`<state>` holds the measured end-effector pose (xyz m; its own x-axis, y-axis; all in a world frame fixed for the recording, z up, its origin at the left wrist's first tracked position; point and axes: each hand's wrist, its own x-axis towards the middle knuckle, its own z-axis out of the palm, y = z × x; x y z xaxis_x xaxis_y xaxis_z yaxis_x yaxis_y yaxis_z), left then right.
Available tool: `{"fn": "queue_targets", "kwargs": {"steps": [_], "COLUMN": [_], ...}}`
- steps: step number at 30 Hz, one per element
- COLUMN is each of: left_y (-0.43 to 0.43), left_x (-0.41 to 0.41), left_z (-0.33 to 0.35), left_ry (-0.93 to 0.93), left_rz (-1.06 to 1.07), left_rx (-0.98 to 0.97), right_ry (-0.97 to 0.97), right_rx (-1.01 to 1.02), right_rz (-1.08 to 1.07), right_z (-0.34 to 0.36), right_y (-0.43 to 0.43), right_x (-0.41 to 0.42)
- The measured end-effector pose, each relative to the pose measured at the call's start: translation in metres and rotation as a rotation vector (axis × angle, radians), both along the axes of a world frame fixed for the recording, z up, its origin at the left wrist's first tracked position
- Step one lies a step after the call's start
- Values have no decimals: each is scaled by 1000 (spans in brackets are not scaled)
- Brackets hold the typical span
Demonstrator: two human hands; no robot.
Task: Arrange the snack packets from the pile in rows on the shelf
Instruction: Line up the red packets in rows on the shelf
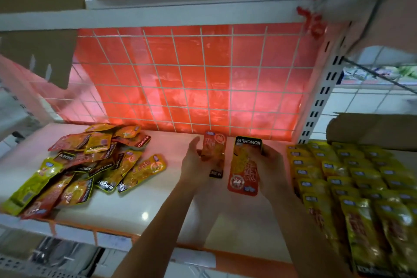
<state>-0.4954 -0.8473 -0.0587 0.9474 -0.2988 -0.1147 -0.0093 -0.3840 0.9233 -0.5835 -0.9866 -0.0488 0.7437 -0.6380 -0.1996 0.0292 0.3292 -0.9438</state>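
Observation:
A loose pile of red and yellow snack packets point(85, 165) lies on the left of the white shelf point(144, 205). Rows of yellow packets point(352, 185) fill the shelf's right side. My left hand point(194, 162) holds a red packet point(213, 153) near the back of the shelf, fingers curled round its left edge. My right hand point(270, 165) grips a second red packet point(244, 165) by its right edge, its black end pointing to the back. The two packets lie side by side, a small gap between them.
A white wire grid over a red sheet point(189, 79) closes the back of the shelf. A perforated upright point(320, 101) stands at the right. Cardboard boxes point(372, 131) sit at the right and above. An orange-edged price rail point(112, 239) runs along the front.

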Motion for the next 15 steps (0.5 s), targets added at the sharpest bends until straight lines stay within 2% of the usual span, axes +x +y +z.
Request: {"fn": "queue_targets", "kwargs": {"steps": [4, 8, 15], "left_y": [-35, -71, -144], "left_x": [-35, -69, -143], "left_z": [10, 18, 29], "left_ry": [131, 178, 324], "left_rz": [-109, -206, -236], "left_rx": [-281, -335, -397], "right_ry": [-36, -9, -80], "right_rx": [-5, -70, 74], "right_rz": [-80, -167, -235], "right_z": [6, 14, 29], "right_y": [-28, -71, -149], "right_x": [-31, -70, -156]}}
